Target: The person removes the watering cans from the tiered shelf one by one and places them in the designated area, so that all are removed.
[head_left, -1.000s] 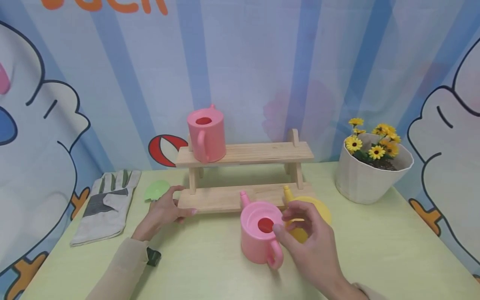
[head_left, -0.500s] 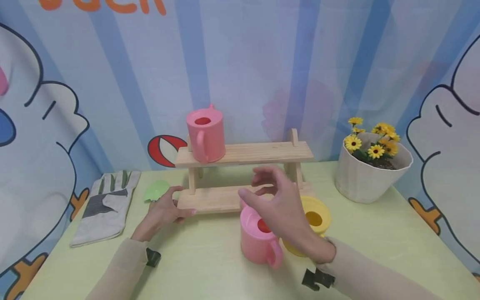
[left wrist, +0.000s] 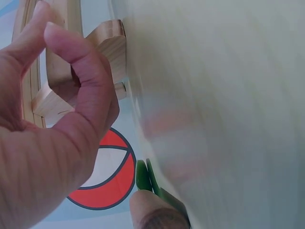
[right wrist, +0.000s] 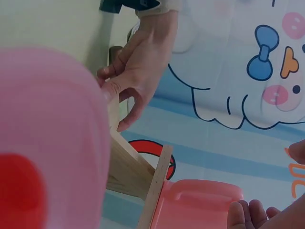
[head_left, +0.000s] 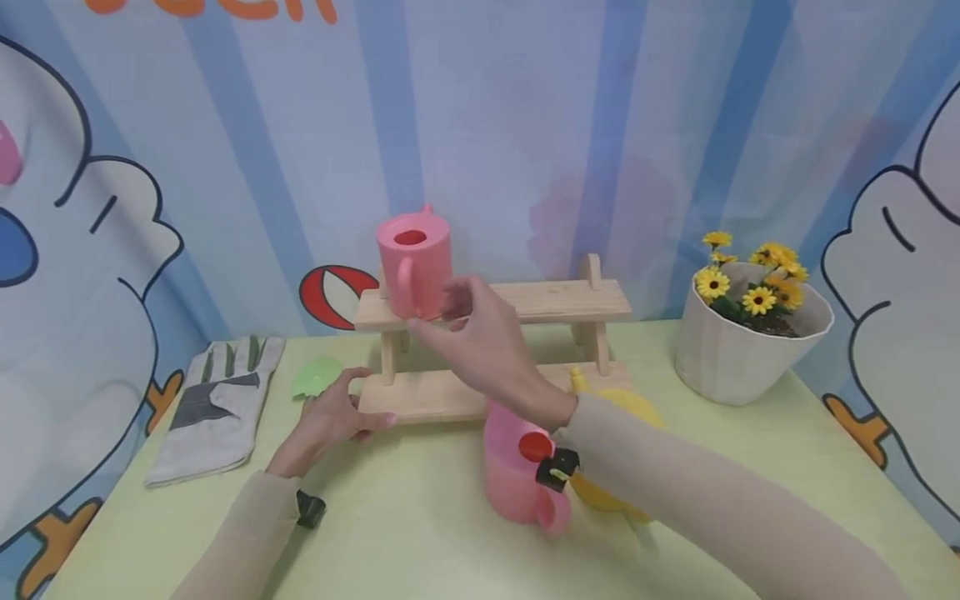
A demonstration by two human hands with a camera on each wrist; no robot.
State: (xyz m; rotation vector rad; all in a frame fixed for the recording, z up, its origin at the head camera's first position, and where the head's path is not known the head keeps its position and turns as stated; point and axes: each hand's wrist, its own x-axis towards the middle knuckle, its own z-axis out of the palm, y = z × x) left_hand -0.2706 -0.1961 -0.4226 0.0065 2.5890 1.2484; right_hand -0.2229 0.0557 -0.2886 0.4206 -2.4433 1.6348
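My left hand [head_left: 330, 417] grips the left end of the lower board of a two-tier wooden plant stand [head_left: 427, 396]. In the left wrist view, its thumb and fingers [left wrist: 90, 90] curl round the board's end. A pink watering can [head_left: 416, 271] stands upright at the left of the upper tier, handle toward me. Close to the can's right side is my right hand [head_left: 487, 346], fingers apart and loosely curved, holding nothing. Under my right forearm a second pink watering can [head_left: 510, 483] stands on the table, partly covered, beside a yellow watering can [head_left: 600, 492].
Left on the table lies a pair of grey-white work gloves [head_left: 213, 425]. Behind my left hand is a light green tool [head_left: 317, 375]; a wooden handle [left wrist: 157, 214] shows in the left wrist view. A white pot [head_left: 731, 358] with yellow flowers stands at the right.
My right hand has left the nearer pink watering can and moved up and leftward to the one on the upper tier. My left hand stays on the stand.
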